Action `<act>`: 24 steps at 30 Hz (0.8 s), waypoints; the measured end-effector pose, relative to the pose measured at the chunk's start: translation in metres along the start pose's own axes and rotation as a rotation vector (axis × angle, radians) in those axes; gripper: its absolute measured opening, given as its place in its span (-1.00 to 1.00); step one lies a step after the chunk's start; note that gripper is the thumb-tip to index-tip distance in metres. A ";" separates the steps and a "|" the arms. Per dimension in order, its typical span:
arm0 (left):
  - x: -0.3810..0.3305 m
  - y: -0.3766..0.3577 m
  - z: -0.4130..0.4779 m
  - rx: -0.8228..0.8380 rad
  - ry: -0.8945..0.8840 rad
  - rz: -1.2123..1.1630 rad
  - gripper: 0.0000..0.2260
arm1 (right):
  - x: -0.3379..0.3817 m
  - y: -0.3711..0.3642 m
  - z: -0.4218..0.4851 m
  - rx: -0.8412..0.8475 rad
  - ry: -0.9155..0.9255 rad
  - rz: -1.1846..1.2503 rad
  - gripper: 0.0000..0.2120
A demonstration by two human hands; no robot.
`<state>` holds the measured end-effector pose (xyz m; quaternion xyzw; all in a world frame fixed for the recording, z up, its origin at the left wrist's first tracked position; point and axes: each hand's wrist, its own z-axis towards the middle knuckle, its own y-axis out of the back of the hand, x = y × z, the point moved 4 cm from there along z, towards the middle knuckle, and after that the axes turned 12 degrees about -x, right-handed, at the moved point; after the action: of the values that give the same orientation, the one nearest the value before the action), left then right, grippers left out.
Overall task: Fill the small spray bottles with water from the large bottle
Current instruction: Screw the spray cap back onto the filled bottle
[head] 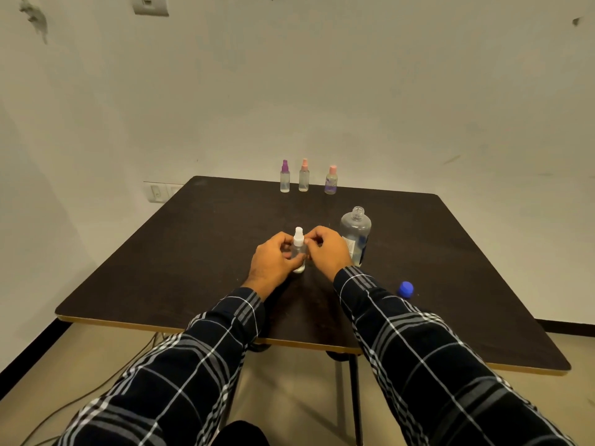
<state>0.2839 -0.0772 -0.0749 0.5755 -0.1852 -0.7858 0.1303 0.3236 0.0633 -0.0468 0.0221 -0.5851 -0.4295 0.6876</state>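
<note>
1. The large bottle (355, 235) stands upright on the dark desk (193, 252), a little right of the middle. Its threaded neck is uncapped, and a label shows on its lower side.
2. Just left of the large bottle, the white-capped spray bottle (298, 240) stands upright on the desk between the two hands, its cap on.
3. The left hand (273, 262) comes in from the side away from the large bottle. Its fingers are curled round the clear lower body of the white-capped spray bottle and the thumb lies across the front, gripping it.
4. The right hand (328, 252) sits between the white-capped spray bottle and the large bottle, knuckles up and wrist slightly raised. Its thumb and fingertips pinch the spray bottle just under the white top. The back of this hand overlaps the large bottle's lower left side; whether they touch cannot be told.
5. Both forearms, in dark plaid sleeves (418, 349), reach forward over the near desk edge and converge on the spray bottle.
6. A blue cap (406, 288) lies on the desk nearer the person and to the right of the large bottle, apart from it.
7. Well behind the large bottle, at the far desk edge, three small bottles stand upright in a row: a purple-topped bottle (285, 177), a pink-topped bottle (304, 175), and, closest to being straight behind it, a pink-topped bottle with a purple label (331, 180).
</note>
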 end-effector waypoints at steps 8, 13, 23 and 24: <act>0.003 0.001 0.000 0.004 0.008 0.009 -0.78 | 0.005 -0.006 -0.008 0.127 0.091 0.063 -0.63; 0.004 0.000 -0.001 0.005 -0.002 0.004 -0.79 | 0.003 -0.008 -0.001 0.042 -0.035 0.094 -0.88; 0.003 0.002 0.000 -0.007 0.017 0.044 -0.80 | 0.007 -0.018 -0.008 -0.004 -0.062 0.027 -0.55; 0.004 0.001 0.001 -0.001 0.023 0.037 -0.81 | 0.005 -0.018 -0.008 0.038 -0.019 0.051 -0.57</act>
<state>0.2822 -0.0796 -0.0772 0.5810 -0.1936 -0.7767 0.1472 0.3198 0.0446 -0.0548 0.0160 -0.5999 -0.4010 0.6921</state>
